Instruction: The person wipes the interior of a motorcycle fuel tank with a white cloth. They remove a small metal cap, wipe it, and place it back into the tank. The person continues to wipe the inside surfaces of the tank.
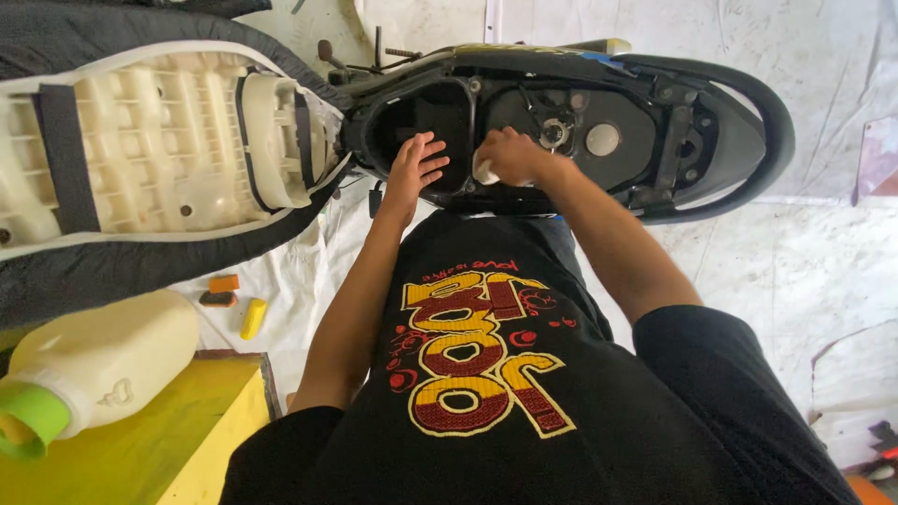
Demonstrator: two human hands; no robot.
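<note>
From the head view, you look down at a scooter with its seat (pixel 159 150) flipped up on the left, pale ribbed underside showing. Your left hand (pixel 414 168) lies flat, fingers spread and holding nothing, on the near rim of the open black storage bin (pixel 426 117). Just to its right, your right hand (pixel 510 154) is curled around a small white cloth (pixel 485 171), pressing it on the bin's edge. A cream jug (pixel 103 360) with a green spout lies on a yellow table (pixel 159 440), near left.
</note>
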